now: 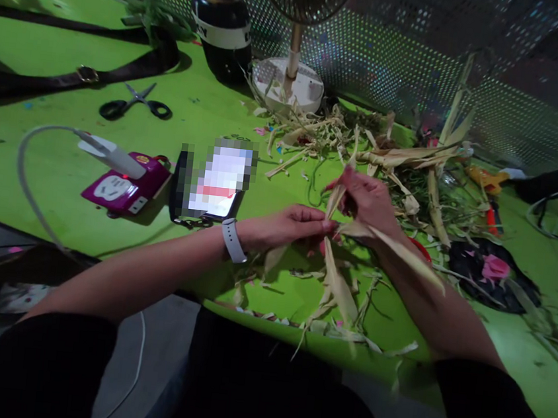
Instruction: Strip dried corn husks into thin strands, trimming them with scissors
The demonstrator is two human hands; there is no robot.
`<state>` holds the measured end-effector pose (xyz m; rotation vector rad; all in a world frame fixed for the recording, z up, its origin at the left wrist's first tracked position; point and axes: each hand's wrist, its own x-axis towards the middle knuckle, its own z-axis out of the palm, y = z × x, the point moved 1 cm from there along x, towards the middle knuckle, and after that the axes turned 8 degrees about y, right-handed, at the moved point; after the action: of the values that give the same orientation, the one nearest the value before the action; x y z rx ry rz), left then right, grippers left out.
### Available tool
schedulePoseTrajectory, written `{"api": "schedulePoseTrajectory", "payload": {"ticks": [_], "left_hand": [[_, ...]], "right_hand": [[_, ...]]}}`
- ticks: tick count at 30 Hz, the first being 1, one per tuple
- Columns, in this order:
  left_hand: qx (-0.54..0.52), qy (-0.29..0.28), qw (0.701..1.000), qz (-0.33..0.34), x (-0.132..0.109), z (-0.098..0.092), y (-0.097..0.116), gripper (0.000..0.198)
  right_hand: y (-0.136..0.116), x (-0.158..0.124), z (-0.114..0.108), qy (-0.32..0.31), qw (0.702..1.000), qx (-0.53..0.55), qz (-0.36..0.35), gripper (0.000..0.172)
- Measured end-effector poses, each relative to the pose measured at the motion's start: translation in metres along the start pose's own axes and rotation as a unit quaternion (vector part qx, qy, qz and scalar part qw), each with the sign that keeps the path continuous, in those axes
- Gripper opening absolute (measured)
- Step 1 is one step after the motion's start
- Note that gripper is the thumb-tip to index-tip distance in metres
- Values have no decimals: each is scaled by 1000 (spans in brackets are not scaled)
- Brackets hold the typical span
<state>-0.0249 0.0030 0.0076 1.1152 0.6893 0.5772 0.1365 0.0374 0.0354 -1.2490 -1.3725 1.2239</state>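
Observation:
Above the front part of the green table, my left hand (pixel 302 226) pinches the middle of some dried corn husk strips (pixel 338 282), with a pale band at its wrist. Several strips fan out from that pinch, one hanging down toward the table's front edge and another reaching right across my forearm. My right hand (pixel 366 195) is just above and to the right, its fingers closed on the upper end of a strip that stands up from the left thumb. Part of the right fingers is hidden behind the husk and the hand itself.
A phone (pixel 217 179) stands left of my hands, beside a purple power adapter (pixel 127 183) with a charger. Scissors (pixel 138 100) lie farther back. Husk scraps (pixel 311 132) heap before a small fan (pixel 290 80). A glue gun (pixel 486 179) and a black pad (pixel 494 275) are right.

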Motion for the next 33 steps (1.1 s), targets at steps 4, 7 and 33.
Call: {"api": "schedulePoseTrajectory", "payload": {"ticks": [4, 7, 33], "left_hand": [[-75, 80, 994, -2, 4, -3, -1, 36], [-107, 125, 986, -6, 6, -6, 2, 34], [-181, 327, 911, 176, 14, -10, -8, 32]], "right_hand": [[10, 15, -10, 61, 995, 27, 76, 18], [14, 17, -13, 10, 989, -20, 149, 15], [14, -32, 33, -169, 980, -28, 100, 39]]}}
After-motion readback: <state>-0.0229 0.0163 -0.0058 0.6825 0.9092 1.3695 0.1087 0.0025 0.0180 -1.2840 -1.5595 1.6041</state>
